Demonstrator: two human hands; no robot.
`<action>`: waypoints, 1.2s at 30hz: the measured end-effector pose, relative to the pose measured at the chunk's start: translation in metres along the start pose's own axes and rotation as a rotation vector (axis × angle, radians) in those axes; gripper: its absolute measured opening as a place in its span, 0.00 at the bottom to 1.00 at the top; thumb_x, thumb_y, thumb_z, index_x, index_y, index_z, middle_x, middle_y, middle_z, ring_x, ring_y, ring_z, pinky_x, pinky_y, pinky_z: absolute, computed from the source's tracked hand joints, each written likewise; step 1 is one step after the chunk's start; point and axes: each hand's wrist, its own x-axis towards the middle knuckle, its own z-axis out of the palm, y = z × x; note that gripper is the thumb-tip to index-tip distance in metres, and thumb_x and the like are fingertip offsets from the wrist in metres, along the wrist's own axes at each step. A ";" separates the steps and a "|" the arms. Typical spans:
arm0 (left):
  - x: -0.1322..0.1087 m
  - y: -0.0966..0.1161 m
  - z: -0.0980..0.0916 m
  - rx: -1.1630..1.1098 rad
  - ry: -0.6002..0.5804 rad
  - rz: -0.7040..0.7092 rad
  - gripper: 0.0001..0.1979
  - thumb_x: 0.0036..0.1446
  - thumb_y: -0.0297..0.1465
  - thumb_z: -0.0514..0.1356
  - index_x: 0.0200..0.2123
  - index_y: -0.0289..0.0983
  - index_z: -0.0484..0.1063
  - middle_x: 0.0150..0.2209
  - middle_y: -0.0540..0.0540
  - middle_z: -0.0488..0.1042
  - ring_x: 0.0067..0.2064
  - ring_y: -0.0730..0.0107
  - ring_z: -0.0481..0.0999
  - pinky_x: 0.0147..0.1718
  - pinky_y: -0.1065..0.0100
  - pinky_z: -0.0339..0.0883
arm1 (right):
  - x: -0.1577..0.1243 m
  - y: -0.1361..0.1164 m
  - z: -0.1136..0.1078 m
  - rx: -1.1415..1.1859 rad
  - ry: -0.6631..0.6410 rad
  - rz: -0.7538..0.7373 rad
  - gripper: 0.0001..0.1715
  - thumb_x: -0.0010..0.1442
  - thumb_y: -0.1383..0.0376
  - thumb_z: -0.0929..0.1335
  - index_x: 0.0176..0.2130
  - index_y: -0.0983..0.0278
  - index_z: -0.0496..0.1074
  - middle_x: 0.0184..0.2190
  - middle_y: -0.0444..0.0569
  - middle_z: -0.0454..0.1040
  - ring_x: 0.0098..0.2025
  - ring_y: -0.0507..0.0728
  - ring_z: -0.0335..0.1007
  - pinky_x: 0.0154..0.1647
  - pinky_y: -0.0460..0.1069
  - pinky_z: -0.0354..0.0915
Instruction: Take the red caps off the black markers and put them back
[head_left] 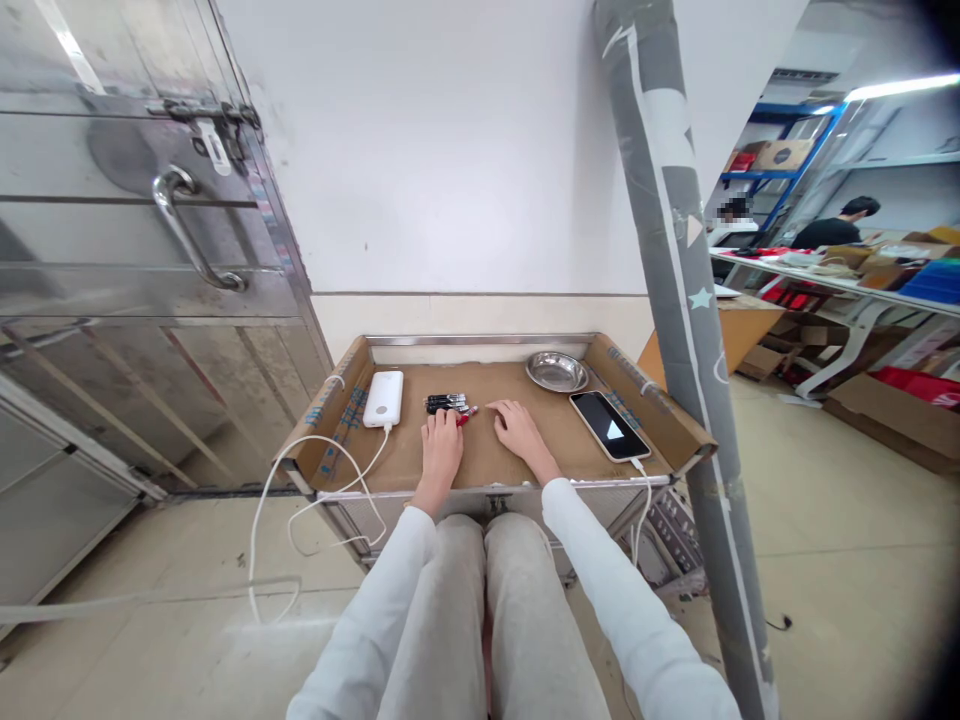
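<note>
A low metal cart [480,486] lined with brown cardboard stands in front of my knees. My left hand [440,447] rests on the cardboard with its fingers curled around a small red item [466,417]. Just beyond it lies a short row of several black pen-like pieces [447,403]. My right hand [514,428] lies flat on the cardboard to the right of them, fingers stretched toward the pieces, holding nothing.
A white power bank [383,398] with a trailing white cable lies at the left of the cart. A steel dish [556,371] sits at the back right and a phone [609,424] on a cable at the right. A grey padded post [675,300] stands right; a steel door [135,220] left. People work at a far bench.
</note>
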 end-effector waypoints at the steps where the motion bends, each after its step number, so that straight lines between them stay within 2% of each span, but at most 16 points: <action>1: 0.003 0.000 0.001 -0.026 -0.016 0.026 0.10 0.62 0.27 0.50 0.44 0.37 0.67 0.44 0.39 0.69 0.46 0.56 0.68 0.45 0.57 0.64 | 0.003 0.001 0.000 0.027 -0.011 -0.025 0.21 0.59 0.74 0.60 0.50 0.62 0.69 0.48 0.50 0.73 0.50 0.56 0.65 0.52 0.50 0.59; 7: 0.023 0.005 0.016 -0.227 -0.078 0.132 0.08 0.62 0.27 0.52 0.42 0.37 0.69 0.42 0.41 0.70 0.45 0.61 0.71 0.47 0.60 0.65 | 0.018 0.017 0.005 0.144 -0.022 -0.079 0.27 0.52 0.78 0.59 0.48 0.63 0.70 0.47 0.49 0.73 0.49 0.55 0.65 0.53 0.51 0.60; 11: 0.044 0.009 0.026 -0.564 -0.066 0.150 0.08 0.60 0.26 0.54 0.43 0.37 0.69 0.43 0.43 0.72 0.46 0.64 0.72 0.49 0.59 0.66 | 0.021 0.027 0.009 0.218 0.005 -0.025 0.31 0.48 0.80 0.58 0.49 0.63 0.70 0.45 0.49 0.73 0.47 0.55 0.66 0.52 0.52 0.61; 14: 0.063 0.014 0.028 -0.765 -0.040 0.109 0.13 0.57 0.24 0.57 0.46 0.36 0.66 0.43 0.43 0.73 0.41 0.68 0.74 0.45 0.61 0.69 | 0.022 0.031 0.013 0.257 0.043 0.018 0.29 0.49 0.79 0.59 0.49 0.65 0.69 0.45 0.51 0.73 0.47 0.55 0.65 0.52 0.51 0.61; 19: 0.082 0.018 0.020 -0.904 -0.062 0.112 0.13 0.56 0.23 0.58 0.46 0.36 0.66 0.43 0.44 0.74 0.39 0.72 0.75 0.44 0.65 0.70 | 0.023 0.036 0.020 0.259 0.067 0.051 0.23 0.53 0.76 0.61 0.48 0.64 0.69 0.44 0.50 0.73 0.46 0.56 0.66 0.51 0.52 0.61; 24: 0.087 0.005 0.004 -0.943 -0.046 0.072 0.08 0.57 0.26 0.58 0.41 0.36 0.70 0.40 0.45 0.76 0.40 0.70 0.76 0.44 0.65 0.70 | 0.024 0.036 0.021 0.212 0.077 0.036 0.12 0.58 0.72 0.63 0.41 0.65 0.73 0.39 0.50 0.74 0.44 0.56 0.66 0.49 0.51 0.61; 27: 0.090 -0.007 0.000 -0.952 -0.029 0.026 0.07 0.57 0.27 0.57 0.40 0.36 0.71 0.38 0.45 0.77 0.39 0.69 0.76 0.44 0.65 0.70 | 0.024 0.035 0.019 0.210 0.073 0.032 0.09 0.60 0.71 0.64 0.37 0.64 0.74 0.38 0.50 0.73 0.43 0.55 0.66 0.48 0.51 0.61; 31: 0.095 -0.012 0.010 -0.881 0.008 0.020 0.06 0.57 0.26 0.57 0.39 0.35 0.71 0.38 0.44 0.76 0.39 0.69 0.76 0.43 0.65 0.69 | 0.021 0.033 0.018 0.186 0.108 0.043 0.09 0.61 0.69 0.64 0.39 0.64 0.74 0.38 0.51 0.73 0.43 0.57 0.65 0.48 0.52 0.61; 34: 0.094 -0.006 0.022 -0.751 -0.019 0.111 0.06 0.57 0.23 0.55 0.37 0.35 0.70 0.39 0.43 0.75 0.41 0.67 0.75 0.44 0.64 0.68 | 0.015 0.034 0.017 0.098 0.177 0.077 0.10 0.61 0.67 0.65 0.42 0.64 0.73 0.40 0.53 0.71 0.44 0.60 0.64 0.49 0.55 0.61; 36: 0.091 -0.001 0.028 -0.609 -0.040 0.183 0.07 0.58 0.22 0.54 0.38 0.36 0.69 0.40 0.43 0.74 0.43 0.65 0.74 0.46 0.62 0.67 | 0.012 0.035 0.017 0.059 0.201 0.105 0.08 0.61 0.66 0.66 0.40 0.64 0.73 0.39 0.53 0.70 0.44 0.61 0.63 0.49 0.56 0.61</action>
